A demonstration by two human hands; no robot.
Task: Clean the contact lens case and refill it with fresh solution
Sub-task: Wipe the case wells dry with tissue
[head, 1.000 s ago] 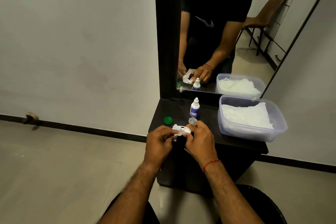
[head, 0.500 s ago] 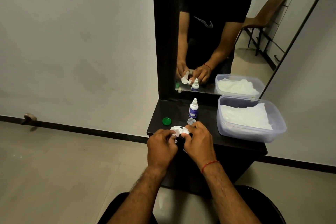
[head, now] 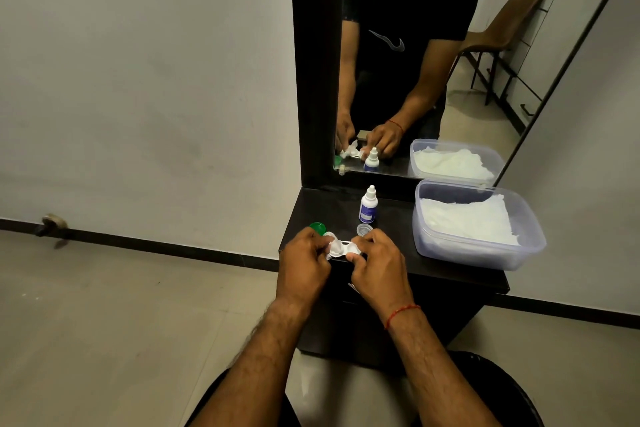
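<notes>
The white contact lens case point(head: 343, 247) is held between both hands above the front edge of the dark shelf point(head: 398, 253). My right hand point(head: 375, 262) grips its right end. My left hand point(head: 304, 262) presses a small white tissue point(head: 329, 242) into the left well. A green cap point(head: 317, 227) lies on the shelf just behind my left hand. A clear cap point(head: 364, 229) lies behind my right hand. The small solution bottle point(head: 368, 205), white with a blue label, stands upright further back.
A clear plastic tub point(head: 478, 253) with white tissues stands on the shelf's right side. A mirror point(head: 433, 55) rises behind the shelf and reflects the person, the hands and a chair. White wall and tiled floor lie to the left.
The hands have drawn slightly apart, so more of the case shows between them. The tissue has shifted toward the left well. Bottle and caps have not moved.
</notes>
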